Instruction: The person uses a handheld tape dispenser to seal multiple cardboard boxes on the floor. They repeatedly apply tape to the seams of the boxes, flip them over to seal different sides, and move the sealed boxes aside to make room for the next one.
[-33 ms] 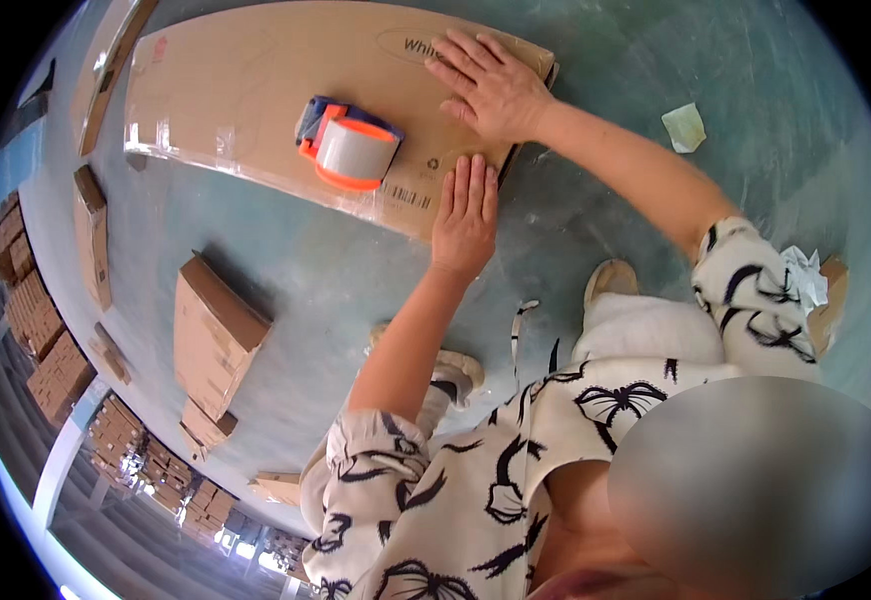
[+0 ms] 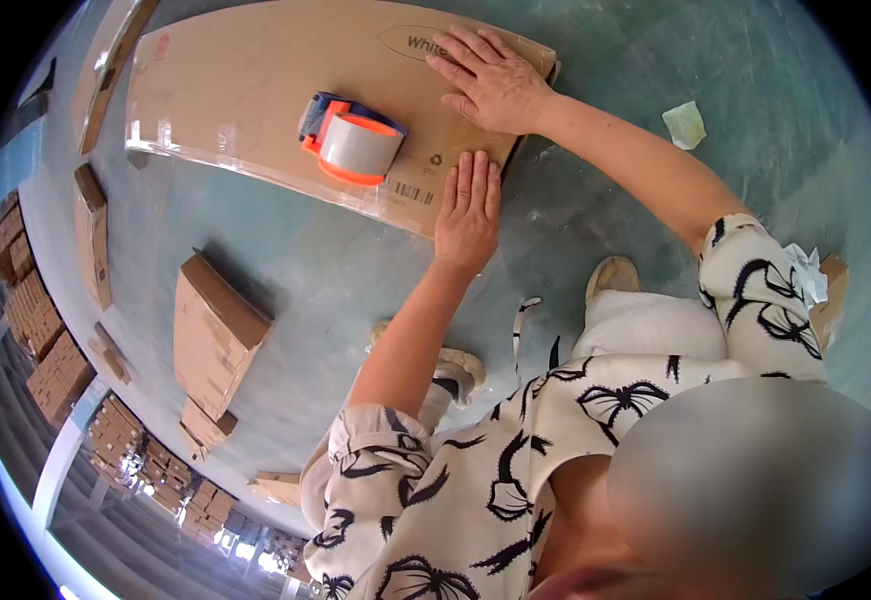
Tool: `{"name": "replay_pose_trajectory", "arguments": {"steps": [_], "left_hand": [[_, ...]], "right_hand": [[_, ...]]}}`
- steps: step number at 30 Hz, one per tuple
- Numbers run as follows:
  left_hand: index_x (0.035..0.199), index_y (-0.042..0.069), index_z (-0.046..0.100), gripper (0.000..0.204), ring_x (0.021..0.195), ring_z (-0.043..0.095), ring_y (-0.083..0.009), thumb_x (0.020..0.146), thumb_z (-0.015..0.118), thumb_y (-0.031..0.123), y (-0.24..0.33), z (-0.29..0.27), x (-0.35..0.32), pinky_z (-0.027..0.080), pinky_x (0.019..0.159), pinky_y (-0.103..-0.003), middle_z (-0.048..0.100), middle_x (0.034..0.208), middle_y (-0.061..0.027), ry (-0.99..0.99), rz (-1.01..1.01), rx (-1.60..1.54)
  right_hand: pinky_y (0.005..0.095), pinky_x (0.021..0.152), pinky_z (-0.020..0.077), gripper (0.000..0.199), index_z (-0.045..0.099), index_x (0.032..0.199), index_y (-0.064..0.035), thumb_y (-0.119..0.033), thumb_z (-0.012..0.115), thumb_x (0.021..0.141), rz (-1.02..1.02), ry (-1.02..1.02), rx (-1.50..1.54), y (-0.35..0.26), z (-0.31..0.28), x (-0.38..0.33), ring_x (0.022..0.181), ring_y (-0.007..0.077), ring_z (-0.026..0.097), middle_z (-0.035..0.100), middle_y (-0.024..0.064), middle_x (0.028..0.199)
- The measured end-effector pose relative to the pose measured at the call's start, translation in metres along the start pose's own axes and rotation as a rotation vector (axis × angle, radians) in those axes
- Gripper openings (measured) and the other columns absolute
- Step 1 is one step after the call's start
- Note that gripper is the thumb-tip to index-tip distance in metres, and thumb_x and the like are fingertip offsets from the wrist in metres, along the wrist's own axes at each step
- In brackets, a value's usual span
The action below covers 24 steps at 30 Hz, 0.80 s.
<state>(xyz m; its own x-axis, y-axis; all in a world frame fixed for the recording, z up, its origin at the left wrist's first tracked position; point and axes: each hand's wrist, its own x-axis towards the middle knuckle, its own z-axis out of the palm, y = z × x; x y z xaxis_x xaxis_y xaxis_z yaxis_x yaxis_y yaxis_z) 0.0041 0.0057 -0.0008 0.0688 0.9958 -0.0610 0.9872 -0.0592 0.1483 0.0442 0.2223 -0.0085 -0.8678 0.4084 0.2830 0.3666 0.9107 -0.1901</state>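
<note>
A long brown cardboard box (image 2: pixel 246 80) lies flat on the floor, with clear tape shining along its near edge and left end. My left hand (image 2: pixel 469 215) rests on the near right corner of the box, fingers stretched out and side by side. Farther back, my right hand (image 2: pixel 501 88) lies flat on the top by the right end, its fingers spread over part of a printed oval. Neither hand holds anything. A tape dispenser (image 2: pixel 356 142), orange and dark blue with a wide roll of clear tape, sits on the box to the left of both hands.
On the grey-green floor, an open carton (image 2: pixel 218 335) lies at the left, near narrow cardboard pieces (image 2: pixel 93 235). A pale paper scrap (image 2: pixel 685 126) and crumpled white paper (image 2: pixel 806 272) lie at the right. A thin strip (image 2: pixel 521 325) is near my feet. Stacked cartons (image 2: pixel 44 325) stand far left.
</note>
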Motion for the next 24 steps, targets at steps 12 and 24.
{"name": "replay_pose_trajectory", "arguments": {"steps": [12, 24], "left_hand": [[0.141, -0.004, 0.03, 0.055, 0.139, 0.026, -0.0374, 0.09, 0.043, 0.012, -0.002, -0.005, -0.013, 0.019, 0.115, -0.049, 0.032, 0.148, -0.0203, 0.084, -0.069, -0.087], [0.135, -0.002, 0.038, 0.055, 0.13, 0.038, -0.0381, 0.086, 0.052, 0.017, 0.001, 0.008, -0.01, 0.027, 0.111, -0.049, 0.041, 0.14, -0.0189, 0.211, -0.029, -0.061]], "right_hand": [[0.0389, 0.05, 0.0537, 0.043, 0.065, 0.079, 0.0047, -0.039, 0.067, 0.077, 0.458, -0.896, 0.615, -0.076, -0.043, 0.118, 0.064, 0.0282, 0.068, 0.066, 0.0175, 0.072], [0.0279, 0.042, 0.0368, 0.019, 0.06, 0.077, -0.0018, -0.018, 0.07, 0.08, 0.863, -0.889, 1.27, -0.095, -0.037, 0.079, 0.056, 0.0123, 0.051, 0.055, 0.0066, 0.068]]}}
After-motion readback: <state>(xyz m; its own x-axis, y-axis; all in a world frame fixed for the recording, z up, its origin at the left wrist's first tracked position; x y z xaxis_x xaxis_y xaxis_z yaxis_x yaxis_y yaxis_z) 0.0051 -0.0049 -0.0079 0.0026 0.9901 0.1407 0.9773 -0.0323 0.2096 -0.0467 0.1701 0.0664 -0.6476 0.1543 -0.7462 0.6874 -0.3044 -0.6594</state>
